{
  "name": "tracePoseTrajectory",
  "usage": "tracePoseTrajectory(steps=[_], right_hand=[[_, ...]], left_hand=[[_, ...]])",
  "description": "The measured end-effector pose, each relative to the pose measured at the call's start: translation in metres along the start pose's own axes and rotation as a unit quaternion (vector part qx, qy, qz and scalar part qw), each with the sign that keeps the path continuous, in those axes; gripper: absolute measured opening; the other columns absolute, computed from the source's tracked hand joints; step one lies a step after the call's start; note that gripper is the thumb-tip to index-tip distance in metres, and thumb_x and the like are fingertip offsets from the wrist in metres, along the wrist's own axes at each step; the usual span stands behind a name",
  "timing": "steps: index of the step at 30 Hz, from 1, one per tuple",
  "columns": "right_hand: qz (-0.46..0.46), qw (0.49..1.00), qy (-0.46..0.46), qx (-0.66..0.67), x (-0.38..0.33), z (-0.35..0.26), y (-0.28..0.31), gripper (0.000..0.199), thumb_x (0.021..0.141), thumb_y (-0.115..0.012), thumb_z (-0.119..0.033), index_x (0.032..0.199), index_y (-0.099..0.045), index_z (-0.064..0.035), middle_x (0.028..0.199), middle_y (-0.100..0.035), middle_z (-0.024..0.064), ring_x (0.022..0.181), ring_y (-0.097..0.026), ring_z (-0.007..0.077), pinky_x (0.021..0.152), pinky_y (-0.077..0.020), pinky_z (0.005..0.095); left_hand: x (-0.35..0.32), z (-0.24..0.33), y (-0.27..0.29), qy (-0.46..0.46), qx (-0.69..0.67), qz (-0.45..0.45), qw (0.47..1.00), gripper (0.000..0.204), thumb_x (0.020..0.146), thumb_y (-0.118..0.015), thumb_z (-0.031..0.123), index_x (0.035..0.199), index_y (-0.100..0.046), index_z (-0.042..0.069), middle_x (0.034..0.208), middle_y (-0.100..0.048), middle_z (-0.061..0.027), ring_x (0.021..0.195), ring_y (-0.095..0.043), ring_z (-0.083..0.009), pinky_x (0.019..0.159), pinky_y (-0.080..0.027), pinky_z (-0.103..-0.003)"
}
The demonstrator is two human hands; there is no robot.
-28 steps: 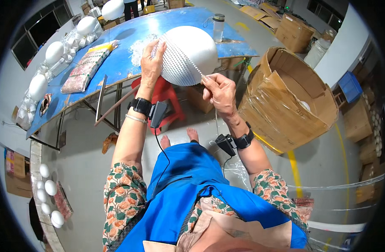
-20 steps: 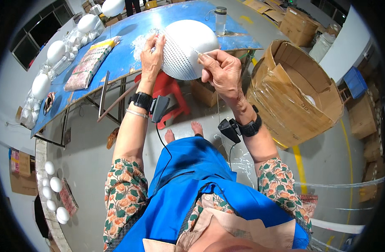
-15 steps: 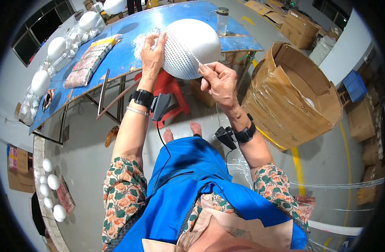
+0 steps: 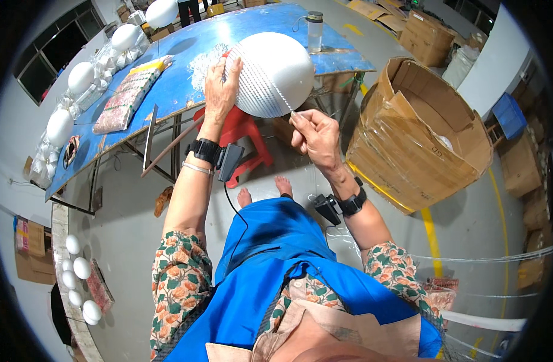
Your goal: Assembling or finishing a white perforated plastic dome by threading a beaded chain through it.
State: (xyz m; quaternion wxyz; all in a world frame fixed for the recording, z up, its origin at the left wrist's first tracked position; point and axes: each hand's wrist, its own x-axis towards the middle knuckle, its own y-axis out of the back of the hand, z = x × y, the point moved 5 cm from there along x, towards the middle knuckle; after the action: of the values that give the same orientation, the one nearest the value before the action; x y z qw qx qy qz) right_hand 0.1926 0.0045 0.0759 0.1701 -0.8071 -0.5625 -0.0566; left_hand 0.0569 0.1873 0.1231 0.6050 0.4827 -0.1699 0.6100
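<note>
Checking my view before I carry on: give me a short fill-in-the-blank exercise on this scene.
The white strand crossing the large ovoid is pinched in the ____ hand.
The stool is coloured ____.
The tabletop is mainly coloured ____.
The large open box is made of ____.
Missing words: right; red; blue; cardboard.

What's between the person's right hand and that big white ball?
In the head view, a white beaded strand runs between them, pinched in the right hand and lying against the big white ball.
</note>
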Motion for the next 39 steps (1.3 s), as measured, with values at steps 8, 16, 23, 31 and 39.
tracePoseTrajectory(steps=[8,16,23,31,39], right_hand=[[-0.001,1.000,-0.006,-0.020,-0.052,-0.007,0.008,0.021,0.085,-0.054,-0.018,0.080,-0.056,0.0023,0.053,-0.054,0.0024,0.044,-0.046,0.0038,0.041,-0.0348,0.0177],[0.012,1.000,-0.028,-0.001,-0.053,0.014,0.010,0.022,0.085,-0.055,-0.021,0.079,-0.056,-0.0003,0.052,-0.054,0.0026,0.041,-0.043,0.0028,0.039,-0.0329,0.0151],[0.013,0.998,-0.038,0.050,-0.060,0.003,0.001,0.019,0.084,-0.055,-0.018,0.081,-0.055,0.0008,0.051,-0.052,0.0020,0.038,-0.039,0.0021,0.036,-0.0297,0.0174],[0.012,0.999,-0.026,0.027,-0.049,0.013,0.001,0.022,0.084,-0.055,-0.020,0.080,-0.056,0.0012,0.051,-0.053,0.0031,0.040,-0.041,0.0031,0.038,-0.0321,0.0187],[0.015,1.000,-0.027,-0.001,-0.036,0.022,0.004,0.022,0.085,-0.054,-0.021,0.080,-0.056,0.0004,0.051,-0.053,0.0024,0.040,-0.041,0.0030,0.038,-0.0314,0.0164]], left_hand=[[0.015,0.006,0.009,0.080,-0.050,0.060,0.994,0.043,0.080,-0.057,0.036,0.097,-0.058,-0.003,0.087,-0.061,-0.0184,0.084,-0.058,-0.0265,0.076,-0.043,-0.033],[0.010,0.012,0.000,0.135,-0.045,-0.133,0.981,0.047,0.085,-0.047,0.041,0.087,-0.062,-0.004,0.075,-0.062,-0.0113,0.070,-0.054,-0.0150,0.066,-0.042,-0.025],[0.004,0.020,0.003,0.029,-0.086,-0.035,0.995,0.042,0.079,-0.057,0.034,0.101,-0.054,-0.001,0.099,-0.057,-0.0186,0.097,-0.052,-0.0293,0.084,-0.039,-0.035],[0.009,0.011,0.007,0.080,-0.039,-0.001,0.996,0.041,0.077,-0.062,0.036,0.096,-0.058,-0.001,0.102,-0.057,-0.0162,0.091,-0.055,-0.0202,0.079,-0.041,-0.030],[-0.011,0.019,0.003,-0.021,-0.010,-0.023,0.999,0.056,0.076,-0.059,0.040,0.109,-0.052,-0.005,0.107,-0.054,-0.0221,0.105,-0.050,-0.0320,0.089,-0.037,-0.036]])
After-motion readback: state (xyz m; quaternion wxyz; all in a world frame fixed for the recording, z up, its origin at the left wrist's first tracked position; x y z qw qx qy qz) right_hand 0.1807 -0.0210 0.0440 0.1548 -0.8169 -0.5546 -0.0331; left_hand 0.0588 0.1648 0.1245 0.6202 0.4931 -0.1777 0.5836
